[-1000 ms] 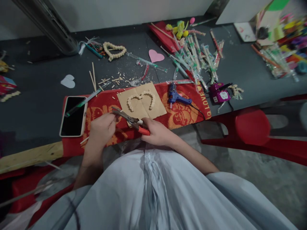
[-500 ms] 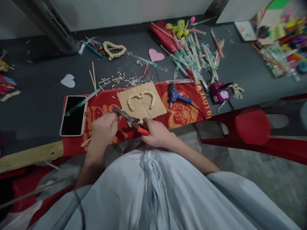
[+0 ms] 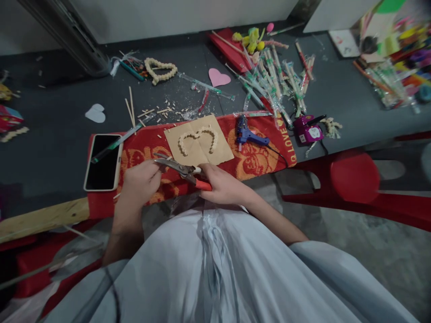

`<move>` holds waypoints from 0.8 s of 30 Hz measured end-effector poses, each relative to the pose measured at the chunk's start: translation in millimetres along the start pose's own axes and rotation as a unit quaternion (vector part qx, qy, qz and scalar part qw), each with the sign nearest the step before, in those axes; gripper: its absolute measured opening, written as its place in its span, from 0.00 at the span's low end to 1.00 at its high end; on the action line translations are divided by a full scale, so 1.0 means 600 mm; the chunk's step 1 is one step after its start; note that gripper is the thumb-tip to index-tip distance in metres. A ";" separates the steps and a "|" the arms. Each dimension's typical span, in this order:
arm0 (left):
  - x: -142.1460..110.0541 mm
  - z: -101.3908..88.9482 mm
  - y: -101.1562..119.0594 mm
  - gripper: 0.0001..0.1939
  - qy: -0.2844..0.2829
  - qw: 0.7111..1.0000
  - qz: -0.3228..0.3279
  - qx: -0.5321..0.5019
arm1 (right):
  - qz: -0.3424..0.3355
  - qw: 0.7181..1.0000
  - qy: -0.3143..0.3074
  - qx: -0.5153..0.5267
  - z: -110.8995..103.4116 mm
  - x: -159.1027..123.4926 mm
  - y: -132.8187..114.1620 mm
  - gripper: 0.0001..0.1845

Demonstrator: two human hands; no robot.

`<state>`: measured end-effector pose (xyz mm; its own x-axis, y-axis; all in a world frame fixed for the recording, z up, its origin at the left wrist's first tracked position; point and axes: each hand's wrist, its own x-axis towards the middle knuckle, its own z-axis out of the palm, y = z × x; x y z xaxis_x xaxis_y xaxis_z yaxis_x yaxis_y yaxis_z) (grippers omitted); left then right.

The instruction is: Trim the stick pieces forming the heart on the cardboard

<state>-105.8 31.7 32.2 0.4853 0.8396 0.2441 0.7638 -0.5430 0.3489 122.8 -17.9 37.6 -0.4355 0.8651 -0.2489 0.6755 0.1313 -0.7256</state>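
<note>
My right hand (image 3: 224, 183) grips a pair of pruning shears (image 3: 180, 168) with red-orange handle grips. Their blades are spread and point left toward my left hand (image 3: 142, 180). That hand is closed in a pinch. A thin wooden stick (image 3: 116, 196) pokes out beside the left wrist and appears held in it; the fingers hide the rest. Beyond the shears lies a folded brown card (image 3: 218, 150), with small pale stick pieces (image 3: 197, 134) set on it in the curved upper outline of a heart.
A red-orange towel (image 3: 134, 150) lies under the work, with a phone (image 3: 101, 168) at its left and a blue glue gun (image 3: 251, 137) at its right. Behind are stick scraps, a pale heart frame (image 3: 160, 72), a pink paper heart (image 3: 218, 78) and wrapped chopsticks (image 3: 272, 74).
My left hand has shifted slightly left, and the stick end beside it has moved up. The shears' blades have spread wider. The card and towel stay in place.
</note>
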 end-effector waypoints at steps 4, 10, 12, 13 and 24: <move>0.002 0.000 -0.001 0.13 -0.025 0.999 -0.014 0.015 | 0.022 1.000 0.013 -0.018 0.004 0.002 -0.005 0.17; 0.008 0.002 0.008 0.11 -0.017 0.999 -0.028 0.021 | 0.069 0.996 0.014 -0.045 0.008 0.006 -0.017 0.14; 0.009 0.003 0.011 0.12 -0.025 0.998 -0.044 0.026 | 0.080 0.995 0.013 -0.054 0.007 0.007 -0.020 0.14; 0.010 0.004 0.013 0.12 -0.028 0.998 -0.055 0.030 | 0.086 0.994 0.011 -0.060 0.007 0.006 -0.022 0.14; 0.017 0.021 0.016 0.12 -0.020 0.996 -0.080 0.037 | 0.097 0.994 0.004 -0.054 0.005 0.006 -0.017 0.16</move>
<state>-88.3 35.3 26.9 0.3697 0.9163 0.1541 0.8613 -0.4002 0.3132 112.7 -17.6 42.2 -0.2869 0.8829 -0.3717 0.8062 0.0130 -0.5914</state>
